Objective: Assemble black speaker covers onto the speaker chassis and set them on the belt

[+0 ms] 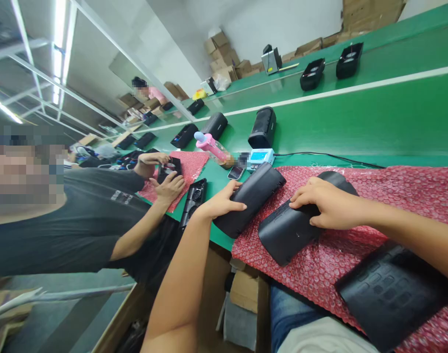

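Observation:
My left hand (225, 202) grips a long black speaker housing (258, 193) at its near end, thumb on top. This housing lies tilted at the left edge of the red bubble wrap (383, 196). On the wrap, my right hand (321, 203) is closed over the top of a second black speaker housing (286, 233), whose middle it covers. Its fingertips curl over the curved surface; the underside is hidden. Beneath my right forearm lies a third black housing (385, 289) with a row of button shapes, partly covered by the arm.
A co-worker (98, 211) at the left handles a black housing (168, 169) on another red sheet. Near my left hand are a phone (236, 172), a small blue-screened device (260, 156) with a black cable, and a pink-capped bottle (212, 147). Speakers stand along the green bench (356, 122).

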Motion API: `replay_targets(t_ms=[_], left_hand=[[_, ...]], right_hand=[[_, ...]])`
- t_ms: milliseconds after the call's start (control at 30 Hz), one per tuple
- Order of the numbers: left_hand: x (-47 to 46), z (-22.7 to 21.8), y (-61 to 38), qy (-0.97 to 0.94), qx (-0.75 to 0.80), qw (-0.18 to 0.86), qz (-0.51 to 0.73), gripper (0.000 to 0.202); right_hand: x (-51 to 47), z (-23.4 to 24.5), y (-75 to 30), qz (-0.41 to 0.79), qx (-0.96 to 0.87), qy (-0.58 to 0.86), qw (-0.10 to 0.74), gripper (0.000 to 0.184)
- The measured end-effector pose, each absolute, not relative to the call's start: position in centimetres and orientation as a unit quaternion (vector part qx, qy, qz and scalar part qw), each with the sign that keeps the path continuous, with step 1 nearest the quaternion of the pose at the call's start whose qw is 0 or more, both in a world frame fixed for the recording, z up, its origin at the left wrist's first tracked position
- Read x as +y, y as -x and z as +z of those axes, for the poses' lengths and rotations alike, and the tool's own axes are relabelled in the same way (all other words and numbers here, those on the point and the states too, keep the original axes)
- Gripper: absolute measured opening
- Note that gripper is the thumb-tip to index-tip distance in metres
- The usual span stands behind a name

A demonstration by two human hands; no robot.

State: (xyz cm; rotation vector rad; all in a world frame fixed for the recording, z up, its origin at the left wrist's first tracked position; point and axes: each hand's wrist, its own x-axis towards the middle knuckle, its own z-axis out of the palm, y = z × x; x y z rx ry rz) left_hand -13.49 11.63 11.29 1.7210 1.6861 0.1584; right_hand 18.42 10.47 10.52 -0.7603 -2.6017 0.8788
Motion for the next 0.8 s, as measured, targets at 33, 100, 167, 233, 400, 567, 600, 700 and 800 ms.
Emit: replay_targets(t_ms=[33, 100, 167, 233, 400, 567, 600, 700, 800], left_hand=[[11.5, 11.3, 13.3, -0.670, 0.653, 0.351, 0.051, 0.087], [11.0, 11.2, 12.6, -0.680, 0.653, 0.332, 0.033, 0.108], [10.2, 10.9, 11.5, -0.691, 0.658, 0.300, 0.015, 0.119], [9.2, 10.6, 10.2, -0.698, 0.669, 0.255, -0.002, 0.121], [7.3, 11.6, 7.0, -0.736, 0.674, 0.044, -0.049, 0.105], [11.3, 14.8, 3.7, -0.768, 0.634, -0.090, -0.002, 0.095], [13.0, 15.4, 2.8, -0.764, 0.643, -0.049, 0.027, 0.102], [19.2, 16.1, -0.9, -0.750, 0.655, 0.053, 0.074, 0.116], [26.0, 15.4, -5.9, -0.747, 0.656, 0.074, 0.081, 0.114]], right_hand=[[10.3, 10.6, -18.6, 0.306, -0.905, 0.261, 0.140, 0.043], [10.1, 10.9, -18.9, 0.308, -0.907, 0.259, 0.126, 0.040], [9.8, 11.1, -19.1, 0.304, -0.911, 0.257, 0.112, 0.039], [9.6, 11.3, -19.3, 0.300, -0.916, 0.249, 0.098, 0.038], [9.4, 11.6, -19.4, 0.283, -0.929, 0.223, 0.088, 0.044], [9.4, 11.5, -19.6, 0.234, -0.950, 0.191, 0.083, 0.048], [9.3, 11.5, -19.7, 0.222, -0.953, 0.189, 0.081, 0.048], [9.1, 11.5, -19.8, 0.188, -0.961, 0.187, 0.075, 0.048], [9.1, 11.4, -19.4, 0.146, -0.971, 0.179, 0.068, 0.049]])
